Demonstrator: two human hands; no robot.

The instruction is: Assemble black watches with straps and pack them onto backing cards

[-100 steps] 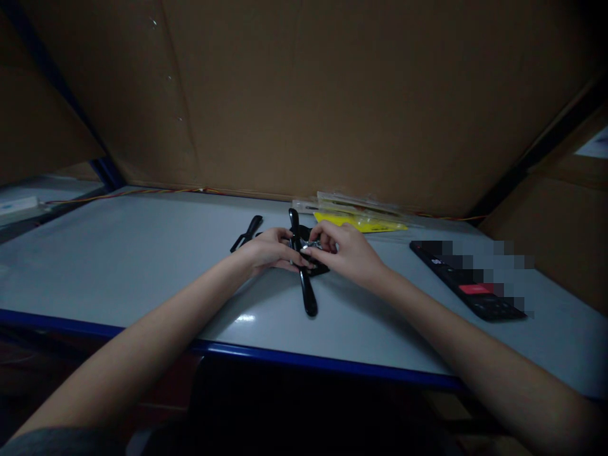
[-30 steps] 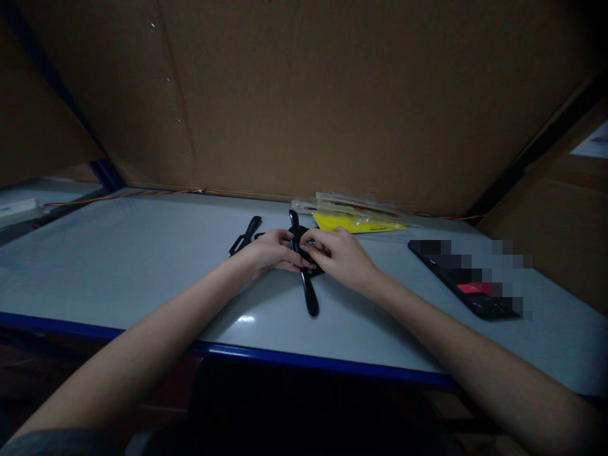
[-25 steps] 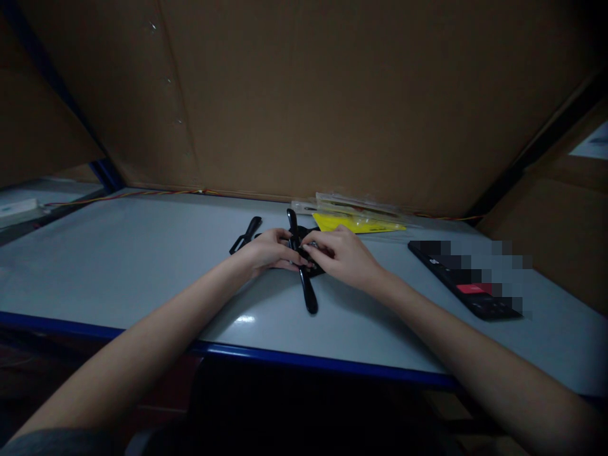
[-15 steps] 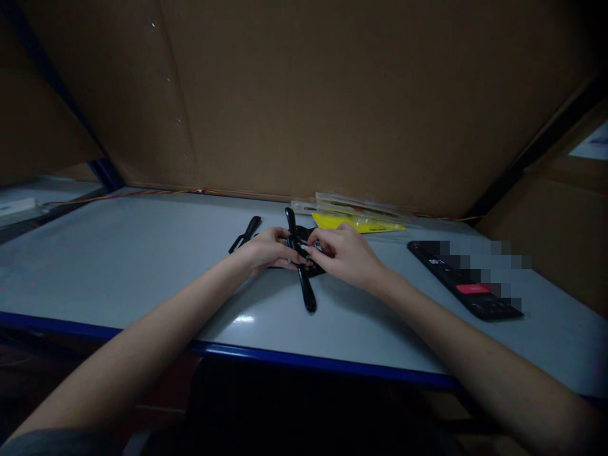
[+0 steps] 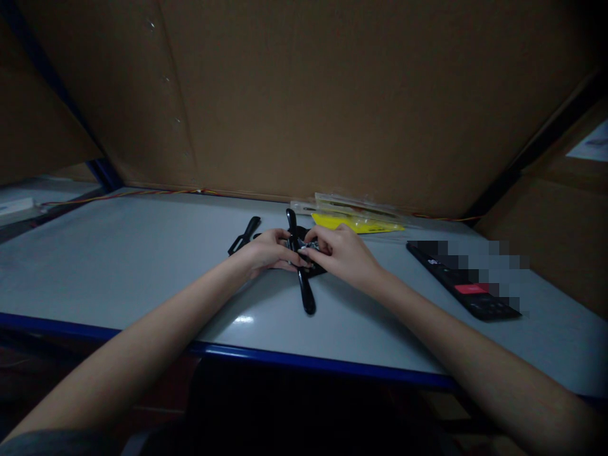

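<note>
your left hand [image 5: 270, 252] and your right hand [image 5: 344, 252] meet low in the middle of the view, close together, palms down and wrists angled inward. your left fingers [image 5: 280, 244] curl forward toward the right hand, and your right fingers [image 5: 327, 237] arch over and point down and back toward the left hand. the two sets of fingertips sit just beside each other — whether they touch is too dark to tell. your bare left forearm [image 5: 142, 323] and bare right forearm [image 5: 465, 342] run in from the lower corners, slanting toward each other — a dark sleeve [image 5: 57, 443] shows at the bottom left.
</note>
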